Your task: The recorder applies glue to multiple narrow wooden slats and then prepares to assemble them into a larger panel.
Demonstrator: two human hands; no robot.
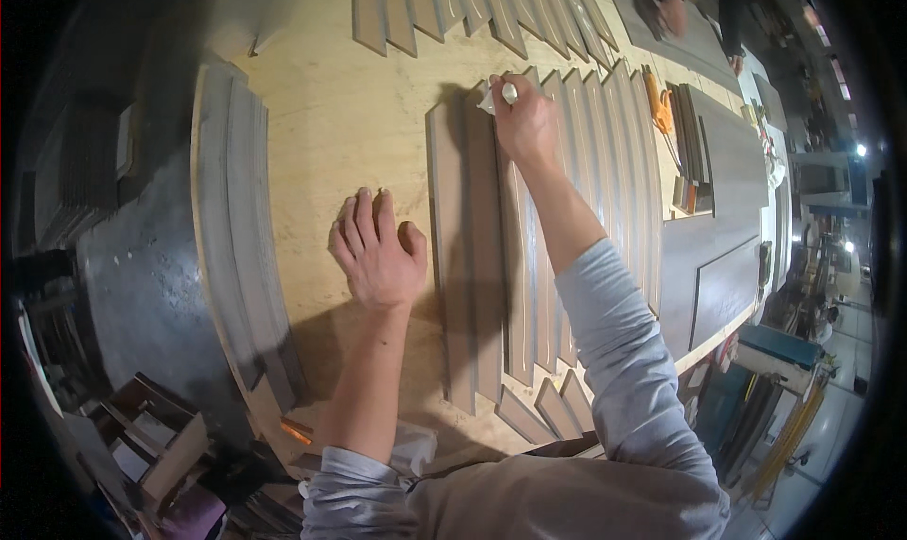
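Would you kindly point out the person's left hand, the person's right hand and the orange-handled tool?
Left hand [384, 264]: head view, on the back of the hand.
Right hand [527, 127]: head view, on the back of the hand.
Orange-handled tool [663, 117]: head view, on its orange handle.

You are in a workshop: long grey-brown slant-ended strips [484, 285] lie on your broad pale wooden table [312, 105], near flat grey rectangular panels [737, 162] (an orange-handled tool [663, 115] sits between).
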